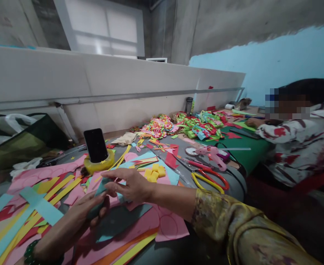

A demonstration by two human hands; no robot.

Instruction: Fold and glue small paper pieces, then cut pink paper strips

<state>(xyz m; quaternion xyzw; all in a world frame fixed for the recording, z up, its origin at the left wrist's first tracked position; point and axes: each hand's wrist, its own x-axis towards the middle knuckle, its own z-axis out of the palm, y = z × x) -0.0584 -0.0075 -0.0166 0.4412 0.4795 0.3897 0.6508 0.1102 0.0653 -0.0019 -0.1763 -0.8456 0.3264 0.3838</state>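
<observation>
My left hand (80,209) is wrapped round a small blue piece of craft sheet (101,187), possibly felt or foam. At its upper end, my right hand (135,185) pinches the same piece between thumb and fingers. Its lower part is hidden in my left palm. Just below my hands lies a larger blue sheet (120,224), over pink sheets with drawn circles (169,225). Small yellow folded pieces (154,172) sit in a cluster beyond my right hand.
A phone (96,144) stands in a yellow tape roll (99,165). Right of my hands lie scissors (210,180) and a pink glue gun (213,152). Colourful strip pieces (159,127) are heaped behind. Blue and yellow strips (41,206) lie left. Another person (302,129) sits at right.
</observation>
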